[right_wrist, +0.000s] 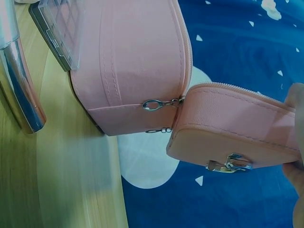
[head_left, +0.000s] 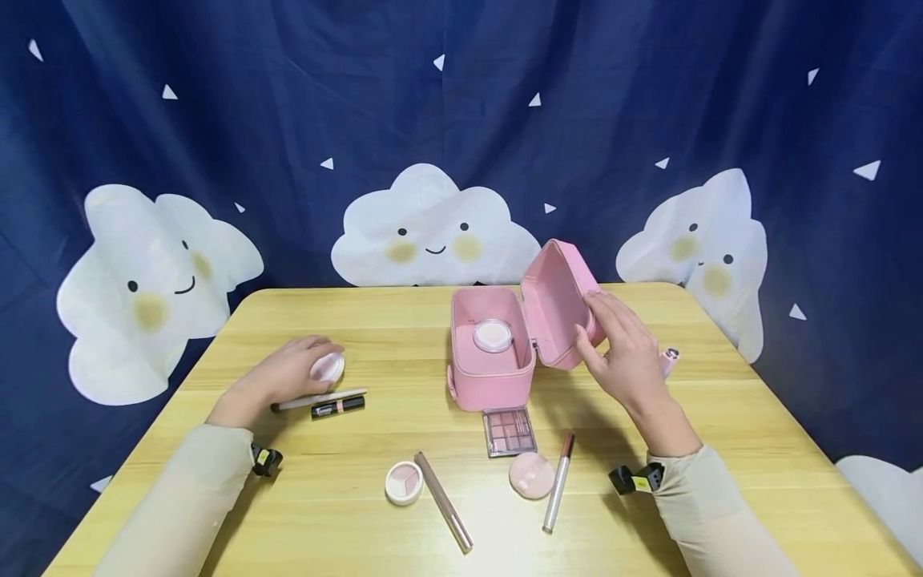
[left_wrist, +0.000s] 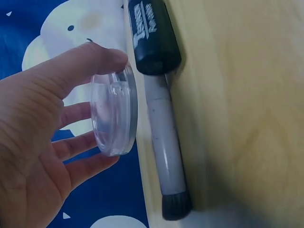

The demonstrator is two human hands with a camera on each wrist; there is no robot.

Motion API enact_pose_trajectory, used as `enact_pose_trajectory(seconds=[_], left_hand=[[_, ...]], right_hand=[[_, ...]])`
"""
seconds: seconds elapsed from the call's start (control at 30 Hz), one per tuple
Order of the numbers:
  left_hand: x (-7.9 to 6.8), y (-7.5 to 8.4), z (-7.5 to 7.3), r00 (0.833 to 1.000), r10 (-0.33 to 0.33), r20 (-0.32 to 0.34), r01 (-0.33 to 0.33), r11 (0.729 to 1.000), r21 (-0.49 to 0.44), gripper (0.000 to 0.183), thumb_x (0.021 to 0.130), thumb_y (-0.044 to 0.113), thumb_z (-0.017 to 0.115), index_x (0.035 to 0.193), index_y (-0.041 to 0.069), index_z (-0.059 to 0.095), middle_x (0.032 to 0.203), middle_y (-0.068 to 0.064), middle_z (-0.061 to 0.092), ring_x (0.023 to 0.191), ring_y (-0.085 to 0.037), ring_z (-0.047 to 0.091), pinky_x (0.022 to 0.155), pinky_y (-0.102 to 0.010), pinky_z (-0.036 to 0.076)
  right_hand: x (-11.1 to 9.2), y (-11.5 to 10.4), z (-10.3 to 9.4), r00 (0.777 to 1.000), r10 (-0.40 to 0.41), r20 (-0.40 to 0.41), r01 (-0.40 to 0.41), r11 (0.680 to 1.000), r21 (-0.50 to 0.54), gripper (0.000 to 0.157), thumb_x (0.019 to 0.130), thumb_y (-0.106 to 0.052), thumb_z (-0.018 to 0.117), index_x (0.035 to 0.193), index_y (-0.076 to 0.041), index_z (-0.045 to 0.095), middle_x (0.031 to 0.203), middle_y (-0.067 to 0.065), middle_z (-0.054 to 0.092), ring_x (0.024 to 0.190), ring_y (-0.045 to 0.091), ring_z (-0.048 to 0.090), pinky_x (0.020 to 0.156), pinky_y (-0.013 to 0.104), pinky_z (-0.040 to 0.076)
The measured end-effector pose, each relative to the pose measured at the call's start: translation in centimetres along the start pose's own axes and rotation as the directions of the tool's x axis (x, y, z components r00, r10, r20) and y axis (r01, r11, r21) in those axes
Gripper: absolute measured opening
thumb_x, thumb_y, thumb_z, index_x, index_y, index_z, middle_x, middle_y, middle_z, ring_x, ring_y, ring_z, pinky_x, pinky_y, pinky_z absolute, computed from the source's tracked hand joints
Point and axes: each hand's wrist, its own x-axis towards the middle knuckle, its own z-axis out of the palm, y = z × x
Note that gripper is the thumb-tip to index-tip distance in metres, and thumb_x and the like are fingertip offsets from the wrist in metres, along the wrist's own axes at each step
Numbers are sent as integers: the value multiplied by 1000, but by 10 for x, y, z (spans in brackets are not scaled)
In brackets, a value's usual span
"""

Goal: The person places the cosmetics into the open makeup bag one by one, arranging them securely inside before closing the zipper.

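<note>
A clear disc (head_left: 328, 367) is pinched by its rim between the thumb and fingers of the left hand (head_left: 288, 373), near the left side of the bench (head_left: 346, 320). The lid (head_left: 558, 304) of the pink box (head_left: 493, 389) is gripped by the right hand (head_left: 627, 357). The box is set right of the middle.

The held disc could be dropped, since it looks slick and is held only by its edge. If the lid is pulled too hard, the box could be tipped, and the palette (head_left: 509, 433) by its front could be shoved. If the left hand is swept low, the brush (head_left: 296, 402) and black tube (head_left: 339, 407) could be rolled away.

Two discs are counted: one pinched, one (head_left: 493, 336) inside the box. One box, one palette, one brush, one puff (head_left: 532, 475) and one pot (head_left: 404, 483) are seen. Three tubes are found: the black one, a tan one (head_left: 443, 503) and a silver one (head_left: 558, 485). One pink thing (head_left: 669, 361) is partly hidden by the right hand.
</note>
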Motion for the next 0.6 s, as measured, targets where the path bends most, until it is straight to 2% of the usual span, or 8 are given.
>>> enact_pose_trajectory(seconds=[0.4, 0.6], left_hand=[[3, 3, 2, 999, 15, 34, -15, 1000, -8, 57, 81, 23, 79, 132, 7, 59, 132, -23, 53, 122, -47, 46, 102, -60, 37], [4, 5, 0, 999, 6, 32, -6, 1000, -4, 57, 81, 23, 79, 132, 7, 59, 132, -24, 52, 121, -47, 46, 101, -60, 38]], right_hand=[[-3, 2, 0, 999, 15, 36, -13, 999, -47, 46, 89, -32, 54, 123, -3, 65, 124, 15, 64, 115, 34, 60, 91, 56, 50], [-2, 2, -1, 999, 13, 45, -11, 999, -40, 45, 89, -29, 56, 124, -3, 65, 125, 15, 64, 116, 35, 59, 93, 56, 49]])
